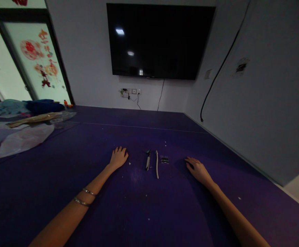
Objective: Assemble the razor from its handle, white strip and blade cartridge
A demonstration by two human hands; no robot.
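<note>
My left hand point(119, 157) lies palm down on the purple surface point(136, 212), its fingers a little spread and nothing in it. To its right rests what looks like a razor point(148, 161) with a dark and pale handle. Beside that is a slim, whitish, slightly curved stick point(157, 166), too small to name surely. A small clear flat piece with dark markings point(164, 159) lies just right of the stick. Farther right, my right hand point(197, 169) rests on the surface with fingers stretched out, holding nothing. Neither hand touches these three items.
Plastic sheeting point(23, 140), a flattened brown piece point(36, 119) and folded blue cloth point(45, 106) lie at the far left. A wall-mounted television point(159, 41) hangs ahead, above sockets point(134, 91). A black cable point(220, 68) dangles along the right wall. Small white scraps dot the surface.
</note>
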